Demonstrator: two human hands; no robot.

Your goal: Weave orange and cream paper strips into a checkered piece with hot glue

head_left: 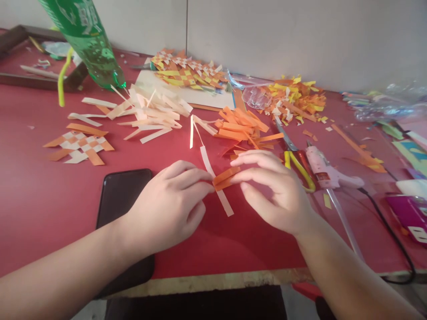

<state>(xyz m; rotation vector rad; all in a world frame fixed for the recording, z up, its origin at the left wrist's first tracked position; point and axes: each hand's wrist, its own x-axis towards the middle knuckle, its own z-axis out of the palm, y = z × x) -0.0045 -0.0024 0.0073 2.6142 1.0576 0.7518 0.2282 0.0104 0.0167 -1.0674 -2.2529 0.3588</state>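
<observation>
A folded orange paper strip lies crosswise over a cream paper strip in front of me. My left hand pinches the left end of the orange strip where the two cross. At its right end, the fingers of my right hand hold the same orange strip, thumb a little lower. Just beyond my right fingers is a pile of orange strips. A heap of cream strips sits farther back. To the left lies a woven orange-and-cream checkered piece.
A black phone lies under my left forearm. Scissors and a glue gun with its cord are at right. A green bottle stands back left. Woven pieces and paper scraps line the wall.
</observation>
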